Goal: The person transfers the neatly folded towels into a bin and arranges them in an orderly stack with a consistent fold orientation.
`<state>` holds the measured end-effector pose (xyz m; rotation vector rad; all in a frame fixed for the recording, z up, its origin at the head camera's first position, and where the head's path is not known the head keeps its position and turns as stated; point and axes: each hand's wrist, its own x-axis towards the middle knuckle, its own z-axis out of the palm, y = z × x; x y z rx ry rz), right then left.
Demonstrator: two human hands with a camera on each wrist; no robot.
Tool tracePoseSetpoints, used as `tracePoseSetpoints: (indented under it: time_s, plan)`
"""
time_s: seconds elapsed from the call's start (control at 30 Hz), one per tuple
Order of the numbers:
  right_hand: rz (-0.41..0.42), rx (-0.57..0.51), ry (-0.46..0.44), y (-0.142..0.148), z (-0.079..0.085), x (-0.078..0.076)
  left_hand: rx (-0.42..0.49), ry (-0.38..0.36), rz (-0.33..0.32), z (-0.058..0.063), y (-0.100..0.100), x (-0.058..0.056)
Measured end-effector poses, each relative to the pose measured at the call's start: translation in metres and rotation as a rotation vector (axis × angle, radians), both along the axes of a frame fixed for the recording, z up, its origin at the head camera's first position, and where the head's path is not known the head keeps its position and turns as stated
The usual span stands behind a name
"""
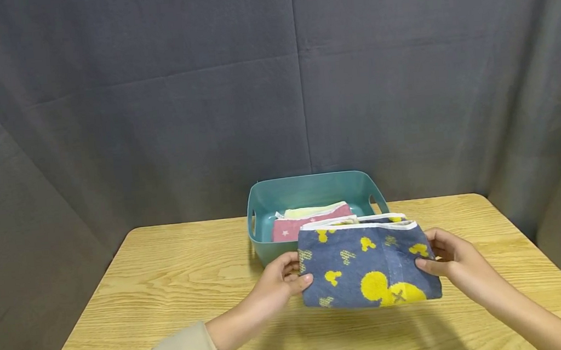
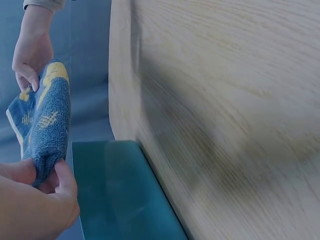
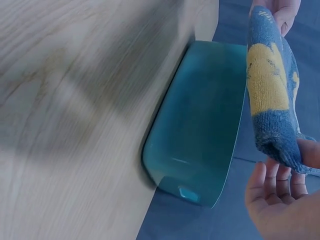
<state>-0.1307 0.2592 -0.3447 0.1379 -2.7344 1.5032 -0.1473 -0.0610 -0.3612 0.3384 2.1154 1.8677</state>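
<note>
A folded navy towel (image 1: 352, 263) with yellow mouse-head shapes and white edging is held up above the table, in front of the basket. My left hand (image 1: 280, 279) pinches its left edge, thumb on the near face. At the opposite edge my right hand (image 1: 457, 260) grips it the same way. In the left wrist view the towel (image 2: 52, 115) shows its folded side between thumb and fingers. The right wrist view has the towel (image 3: 270, 85) pinched by thumb and fingers, beside the basket. Part of the basket's front is hidden behind the towel.
A teal plastic basket (image 1: 311, 182) with handle holes stands at the table's far edge. Inside it lie a pink towel (image 1: 285, 230) with white stars and a pale yellow cloth (image 1: 308, 211). Beneath is a wooden table (image 1: 180, 282); a grey curtain (image 1: 182, 122) hangs behind.
</note>
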Motion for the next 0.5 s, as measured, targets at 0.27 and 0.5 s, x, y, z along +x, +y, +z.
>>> tracePoseSetpoints:
  time_s: [0.27,0.5]
  plan:
    - [0.005,-0.027,0.03,-0.011,0.004,-0.005,-0.047,0.01,0.06,0.004,-0.009,-0.003]
    - [0.01,-0.033,0.071,-0.019,0.009,-0.012,-0.05,0.052,0.122,0.005,-0.014,-0.008]
